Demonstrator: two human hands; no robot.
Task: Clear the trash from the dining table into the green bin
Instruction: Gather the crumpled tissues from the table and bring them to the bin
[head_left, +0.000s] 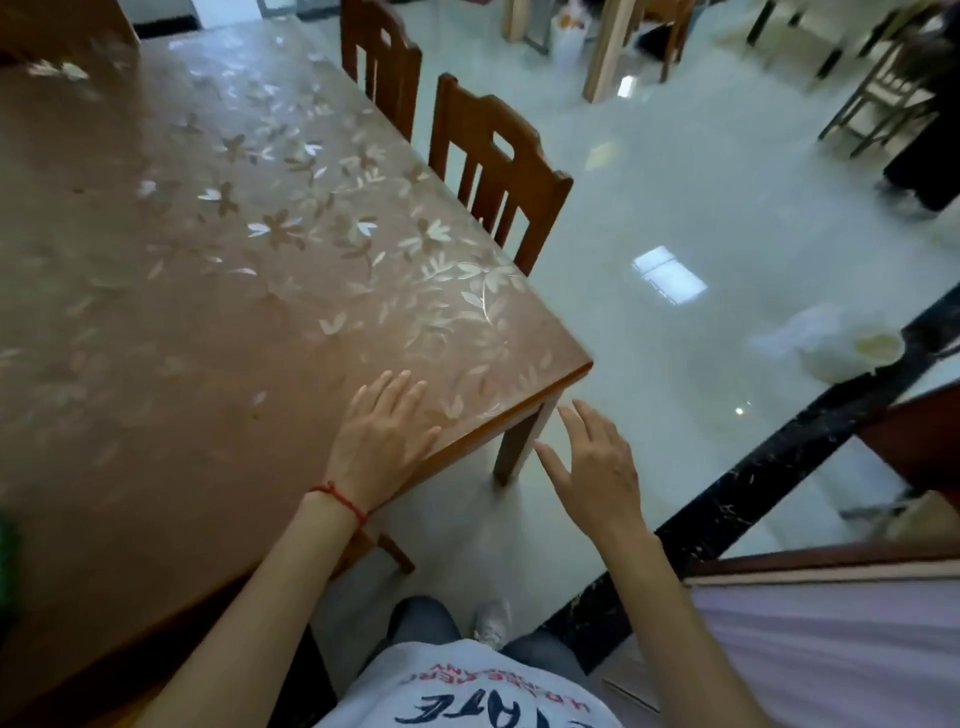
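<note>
The brown dining table with a leaf-patterned cover fills the left of the view. My left hand, a red string at its wrist, hovers over the table's near right corner with fingers straight and holds nothing. My right hand is spread open in the air beyond that corner, above the floor, also empty. A small pale scrap lies on the far left of the table, blurred. A sliver of green shows at the left edge; I cannot tell what it is.
Two wooden chairs stand along the table's right side. A white plastic bag with a bowl lies on the glossy floor at right. A black marble strip crosses the floor. More tables and chairs stand far back.
</note>
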